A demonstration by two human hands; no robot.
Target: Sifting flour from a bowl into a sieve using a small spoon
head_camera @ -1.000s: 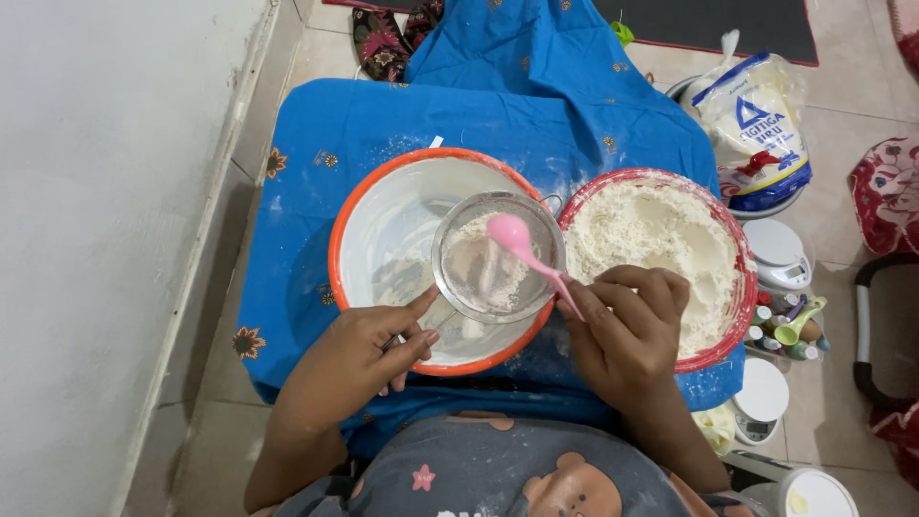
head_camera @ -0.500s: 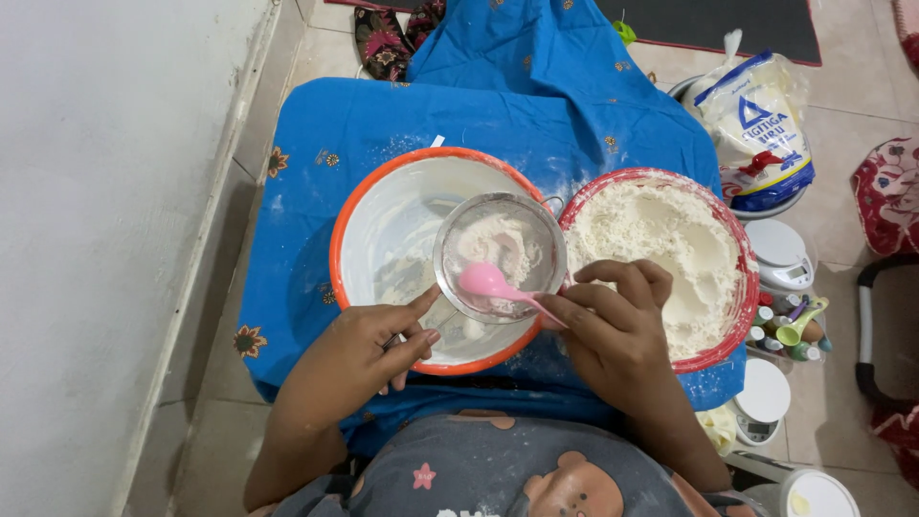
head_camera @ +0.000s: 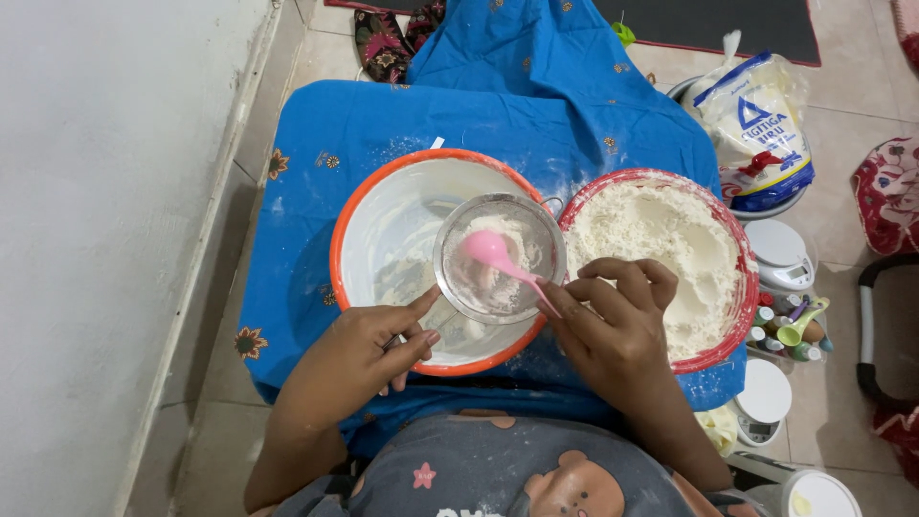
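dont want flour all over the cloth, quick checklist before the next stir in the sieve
1. Sieve over the orange-rimmed bowl: ok, it sits inside the rim.
2. Left hand on the sieve handle: ok, fingers closed on it at the bowl's near edge.
3. Right hand holding the pink spoon: ok, spoon head is in the flour inside the sieve.
4. Flour left in the sieve: ok, some remains.
5. Red-rimmed bowl of flour clear of the right hand: not ok, the hand is over its edge.
6. Blue cloth clean: not ok, dusted with flour.
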